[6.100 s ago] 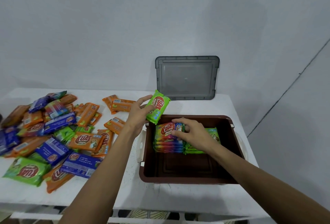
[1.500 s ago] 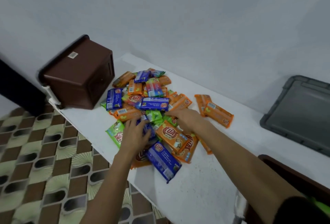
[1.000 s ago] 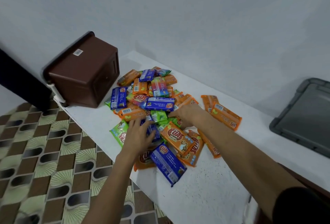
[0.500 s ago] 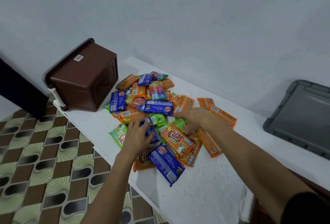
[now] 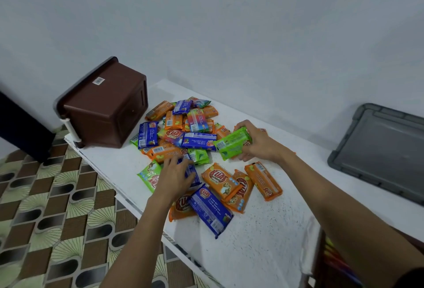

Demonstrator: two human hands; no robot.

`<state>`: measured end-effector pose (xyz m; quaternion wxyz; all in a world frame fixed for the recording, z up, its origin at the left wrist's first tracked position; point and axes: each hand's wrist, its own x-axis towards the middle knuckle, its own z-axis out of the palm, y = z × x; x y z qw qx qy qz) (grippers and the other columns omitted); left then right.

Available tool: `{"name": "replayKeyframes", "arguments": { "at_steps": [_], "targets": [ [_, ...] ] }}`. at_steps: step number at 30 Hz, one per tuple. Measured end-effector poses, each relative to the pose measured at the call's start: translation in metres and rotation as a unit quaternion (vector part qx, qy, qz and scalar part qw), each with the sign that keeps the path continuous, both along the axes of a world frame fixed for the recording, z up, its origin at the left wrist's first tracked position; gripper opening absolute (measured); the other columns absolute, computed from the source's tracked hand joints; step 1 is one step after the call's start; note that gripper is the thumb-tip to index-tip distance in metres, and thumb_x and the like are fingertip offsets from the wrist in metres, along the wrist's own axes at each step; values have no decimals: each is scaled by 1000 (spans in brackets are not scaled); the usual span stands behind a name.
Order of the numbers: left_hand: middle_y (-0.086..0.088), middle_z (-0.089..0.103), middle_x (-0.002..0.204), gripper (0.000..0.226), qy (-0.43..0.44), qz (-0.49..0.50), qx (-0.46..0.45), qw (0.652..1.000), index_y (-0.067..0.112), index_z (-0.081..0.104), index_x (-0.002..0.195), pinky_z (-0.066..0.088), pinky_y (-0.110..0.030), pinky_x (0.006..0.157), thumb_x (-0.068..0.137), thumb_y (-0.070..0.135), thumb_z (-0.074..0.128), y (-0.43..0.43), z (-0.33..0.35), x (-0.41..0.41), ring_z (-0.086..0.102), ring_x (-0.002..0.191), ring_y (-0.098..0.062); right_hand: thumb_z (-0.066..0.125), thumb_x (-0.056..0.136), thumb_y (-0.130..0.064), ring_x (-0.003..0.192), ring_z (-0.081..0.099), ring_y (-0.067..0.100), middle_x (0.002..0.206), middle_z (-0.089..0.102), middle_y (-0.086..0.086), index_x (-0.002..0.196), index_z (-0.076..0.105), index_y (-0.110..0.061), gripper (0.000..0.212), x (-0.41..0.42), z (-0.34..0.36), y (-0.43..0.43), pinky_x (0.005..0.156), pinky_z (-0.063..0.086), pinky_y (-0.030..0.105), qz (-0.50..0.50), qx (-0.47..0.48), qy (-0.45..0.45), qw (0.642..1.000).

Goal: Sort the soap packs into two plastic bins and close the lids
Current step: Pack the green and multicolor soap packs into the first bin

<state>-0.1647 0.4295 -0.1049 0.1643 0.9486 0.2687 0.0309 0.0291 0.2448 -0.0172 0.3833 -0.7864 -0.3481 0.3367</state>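
Observation:
A heap of soap packs [image 5: 183, 136] in orange, blue, green and rainbow wrappers lies on the white table [image 5: 263, 237]. My right hand [image 5: 257, 143] grips a green soap pack [image 5: 231, 144], lifted just above the heap's right side. My left hand [image 5: 176, 178] lies flat on the packs at the heap's near side, fingers spread over a blue pack [image 5: 191, 173]. A brown plastic bin [image 5: 103, 108] lies on its side at the table's far left corner. Only a dark edge of the second brown bin [image 5: 330, 262] shows at the lower right.
A grey lid [image 5: 380, 150] leans against the wall at the right. The table's left edge drops to a patterned tile floor [image 5: 50, 219]. A dark object [image 5: 20, 129] stands on the floor beyond the tipped bin.
My right hand has pulled a green pack out of the heap and raised it. My left hand stays pressed on the packs. The view shifted slightly.

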Motion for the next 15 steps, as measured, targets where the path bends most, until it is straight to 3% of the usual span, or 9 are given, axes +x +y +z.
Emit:
{"name": "replayKeyframes", "arguments": {
  "at_steps": [4,9,15],
  "targets": [
    [-3,43,142,39,-29,4,4,1000,23,56,130,35,-39,106,93,36,57,4,2,3,33,133,-25,48,94,6,78,73,33,115,60,18,118,43,-24,39,-4,2,1,74,61,41,-61,55,51,995],
    [-2,51,132,33,-96,33,-8,995,20,61,124,41,-36,100,93,30,58,17,5,12,45,123,-19,49,96,2,78,73,37,106,67,13,121,46,-23,36,-6,4,10,77,60,48,-92,69,84,990],
    [-6,46,140,48,-50,80,9,995,18,45,138,40,-41,102,92,22,56,49,14,38,41,127,-26,51,95,1,78,72,39,104,69,14,123,46,-21,36,-5,1,25,79,58,56,-98,75,107,987]
  ]
}}
